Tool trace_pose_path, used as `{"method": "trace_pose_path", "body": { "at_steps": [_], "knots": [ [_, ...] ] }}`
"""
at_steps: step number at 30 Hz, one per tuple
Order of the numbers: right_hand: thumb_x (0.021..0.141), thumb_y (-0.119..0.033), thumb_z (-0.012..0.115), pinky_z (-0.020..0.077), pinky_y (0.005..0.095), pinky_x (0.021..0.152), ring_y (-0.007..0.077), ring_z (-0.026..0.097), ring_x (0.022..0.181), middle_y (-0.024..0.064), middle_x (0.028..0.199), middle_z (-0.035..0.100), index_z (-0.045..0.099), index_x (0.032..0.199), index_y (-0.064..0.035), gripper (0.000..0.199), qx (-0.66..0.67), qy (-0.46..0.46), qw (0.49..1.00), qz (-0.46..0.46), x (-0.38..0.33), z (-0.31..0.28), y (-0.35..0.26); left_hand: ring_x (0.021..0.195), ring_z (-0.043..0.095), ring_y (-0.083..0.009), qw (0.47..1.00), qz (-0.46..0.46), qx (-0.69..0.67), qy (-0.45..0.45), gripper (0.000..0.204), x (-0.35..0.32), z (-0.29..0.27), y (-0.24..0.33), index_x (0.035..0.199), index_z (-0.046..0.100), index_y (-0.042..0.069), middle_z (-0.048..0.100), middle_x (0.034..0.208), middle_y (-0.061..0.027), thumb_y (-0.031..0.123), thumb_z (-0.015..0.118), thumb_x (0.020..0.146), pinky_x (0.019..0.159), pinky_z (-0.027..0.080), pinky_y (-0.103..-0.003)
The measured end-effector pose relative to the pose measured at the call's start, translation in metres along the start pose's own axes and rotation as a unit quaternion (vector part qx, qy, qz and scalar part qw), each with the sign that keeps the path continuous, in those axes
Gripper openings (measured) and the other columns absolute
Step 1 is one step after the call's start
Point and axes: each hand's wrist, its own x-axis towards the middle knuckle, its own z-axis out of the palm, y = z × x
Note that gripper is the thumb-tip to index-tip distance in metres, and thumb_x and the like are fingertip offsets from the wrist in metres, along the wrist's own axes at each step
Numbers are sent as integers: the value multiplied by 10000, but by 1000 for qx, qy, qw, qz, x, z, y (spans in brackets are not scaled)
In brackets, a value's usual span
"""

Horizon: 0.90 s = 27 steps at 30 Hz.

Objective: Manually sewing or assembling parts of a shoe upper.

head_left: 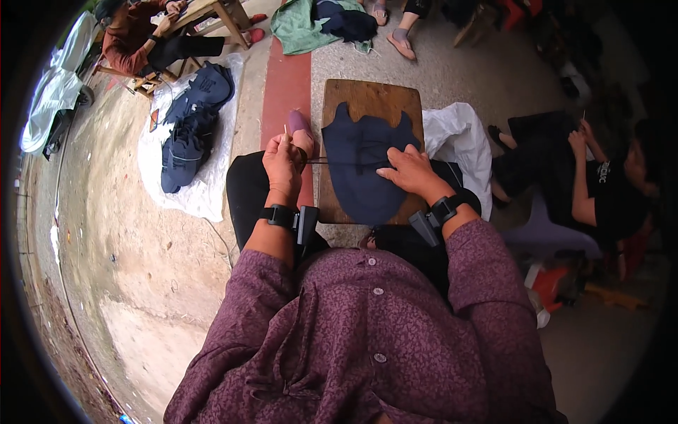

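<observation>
Outdoors, on speckled concrete ground [452, 78] crossed by a red painted strip [286, 85], a wooden board [372, 95] rested across the person's lap. On it lay a dark navy fabric piece [364, 169], cut with scalloped edges, covering most of the board's near half. The right hand [409, 172] lay flat on the cloth, fingers spread and pressing it down near its right edge. The left hand [284, 161] was raised just off the board's left side, its fingertips pinched together on a thin needle [285, 130] that stood nearly upright; a dark thread [332, 161] ran taut from that hand across to the fabric. Both wrists wore black bands. Left of the person, a heap of navy garments [191, 124] sat on a white sheet [205, 191]. A white bag [462, 141] lay just right of the board. Another person [600, 184] in black sat to the right, and a person in a rust top [131, 39] sat by a wooden table [212, 10] at the upper left.
</observation>
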Motion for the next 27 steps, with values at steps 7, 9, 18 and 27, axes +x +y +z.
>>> {"method": "trace_pose_path", "body": {
  "at_steps": [7,9,18,27],
  "knots": [
    [786,-350,714,366,447,867,316,510,1024,120,910,588,555,979,-90,360,-61,79,995,2,-8,3,-19,644,491,-81,976,-7,160,-146,41,-11,11,7,960,609,70,560,744,17,85,599,923,583,385,-209],
    [760,-272,736,384,448,869,326,521,1008,133,942,576,553,1010,-88,360,-63,110,992,-19,-8,-2,-34,679,508,-122,939,78,279,-186,42,1,1,3,938,634,71,576,752,-3,70,622,898,622,407,-239],
    [717,30,677,462,428,782,346,544,875,161,959,483,599,1153,-95,460,137,260,947,-127,-4,49,-15,797,629,-313,657,245,640,-314,43,-17,45,15,851,687,107,618,826,-101,99,660,819,718,507,-381],
    [775,16,561,426,376,750,290,465,808,128,969,435,654,1203,-229,502,27,282,942,-179,-1,61,-12,780,629,-343,590,227,701,-330,67,-5,45,20,820,681,65,621,816,-143,80,617,811,730,515,-401]
  ]
}}
